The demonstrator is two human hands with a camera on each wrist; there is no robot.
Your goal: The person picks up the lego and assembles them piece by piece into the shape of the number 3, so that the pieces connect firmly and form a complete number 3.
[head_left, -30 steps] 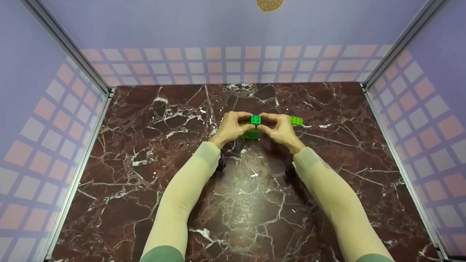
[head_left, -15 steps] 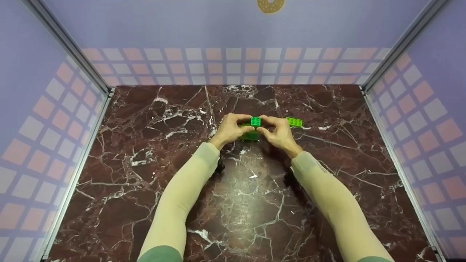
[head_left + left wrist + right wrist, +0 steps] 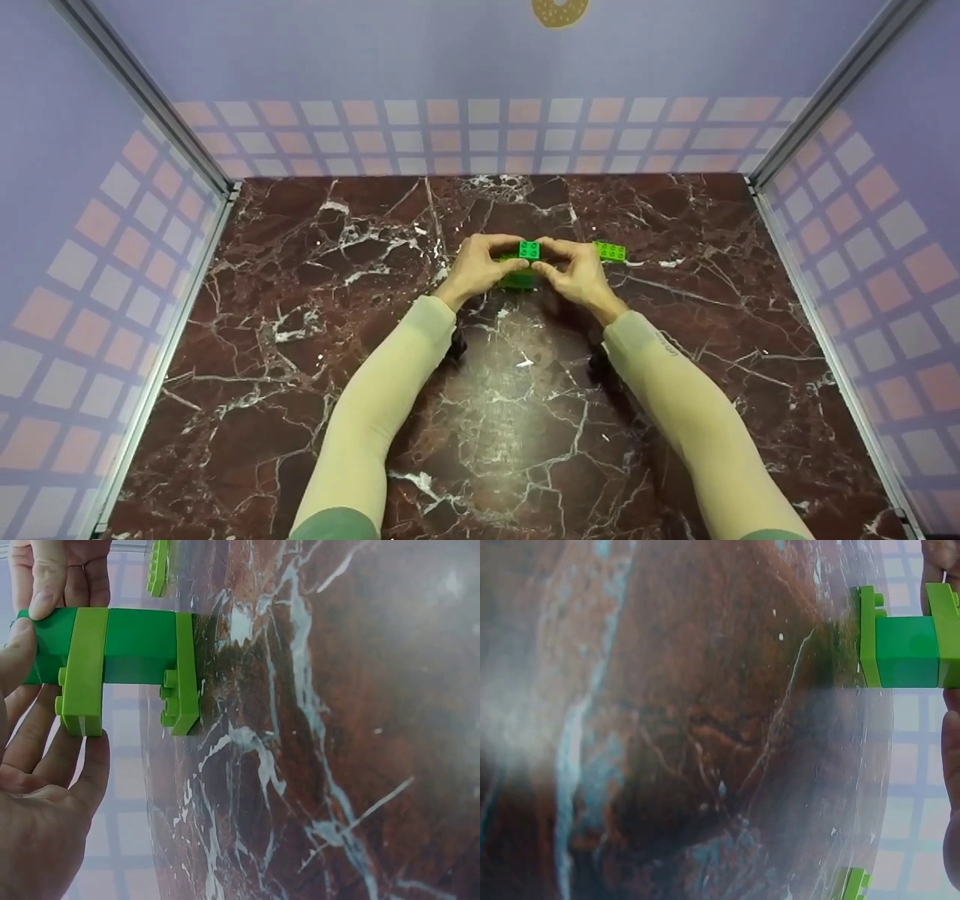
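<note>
A stack of toy building bricks stands on the table, dark green bricks alternating with lime ones. In the left wrist view its lowest piece is a lime brick (image 3: 185,667) on the table, then a dark green brick (image 3: 140,645), then another lime brick (image 3: 85,667). A studded dark green brick (image 3: 529,249) tops it. My left hand (image 3: 478,264) pinches this top brick, its thumb on the near side and some fingertips at the end of the upper lime brick. From the other side my right hand (image 3: 577,271) grips the top brick between thumb and fingers.
A loose lime brick (image 3: 611,251) with several studs lies on the table just right of the right hand. The dark red marbled table (image 3: 480,450) is enclosed by lilac panels with checks at the back and both sides.
Both hands stay around the stack, which keeps its place. My right hand has shifted very slightly, and a little more of the loose lime brick shows beside it.
</note>
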